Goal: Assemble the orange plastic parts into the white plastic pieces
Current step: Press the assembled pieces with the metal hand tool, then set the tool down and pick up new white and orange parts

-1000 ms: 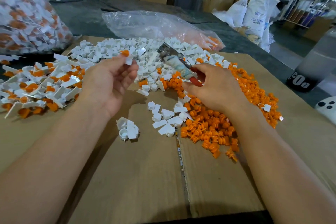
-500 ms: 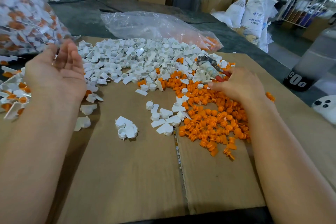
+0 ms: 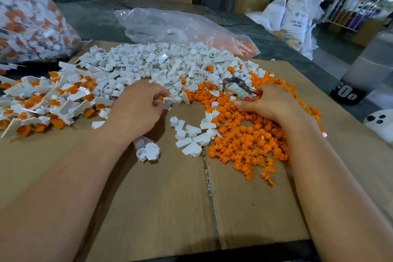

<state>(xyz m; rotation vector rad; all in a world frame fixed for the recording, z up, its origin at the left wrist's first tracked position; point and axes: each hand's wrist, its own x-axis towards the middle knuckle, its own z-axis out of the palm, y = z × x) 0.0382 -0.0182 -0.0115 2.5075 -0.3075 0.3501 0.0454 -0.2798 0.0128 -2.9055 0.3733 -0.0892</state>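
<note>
1 white piece (image 3: 167, 102) pinched, 1 tool (image 3: 238, 89) gripped

Matt brown cardboard (image 3: 148, 208) lies under me. At twelve o'clock, smooth white plastic pieces (image 3: 161, 64) and a glossy crinkled film bag (image 3: 170, 25); at two, satiny orange plastic parts (image 3: 244, 140) and my dull-metal pliers (image 3: 235, 83).

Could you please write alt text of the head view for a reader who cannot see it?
The left hand pinches a white piece while the right hand, holding a red-handled tool, rests on orange parts on cardboard.
</note>
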